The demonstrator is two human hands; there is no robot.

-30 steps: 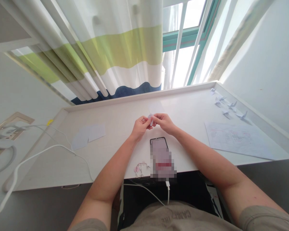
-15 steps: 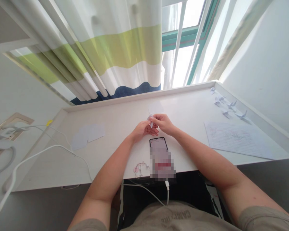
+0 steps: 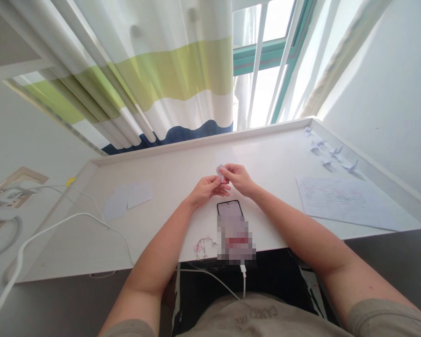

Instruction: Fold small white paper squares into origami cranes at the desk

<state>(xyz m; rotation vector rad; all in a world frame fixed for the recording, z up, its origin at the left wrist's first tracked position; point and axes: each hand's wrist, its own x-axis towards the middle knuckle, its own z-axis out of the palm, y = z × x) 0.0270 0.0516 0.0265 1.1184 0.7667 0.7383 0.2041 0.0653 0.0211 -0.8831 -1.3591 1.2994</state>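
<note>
A small folded piece of white paper (image 3: 221,170) is held above the middle of the desk. My right hand (image 3: 239,178) pinches it between thumb and fingers from the right. From the left, my left hand (image 3: 210,188) has its thumb and forefinger closed at the paper's lower edge, its other fingers loosely curled below. Fingers partly cover the paper, so its exact fold is hard to make out. Just beyond the hands a flat white sheet (image 3: 228,155) lies on the desk. Nearer to me is a phone (image 3: 230,209), its screen partly blurred out.
Several folded paper cranes (image 3: 329,164) stand at the back right, behind written sheets (image 3: 340,199). White paper squares (image 3: 139,194) lie on the left. A thin beaded strap (image 3: 205,241) is beside the phone. White cables (image 3: 73,215) cross the left side of the desk (image 3: 80,243).
The folded paper has turned and shows a broader face between my fingers. My right hand has shifted slightly upward; my left fingers have moved a little.
</note>
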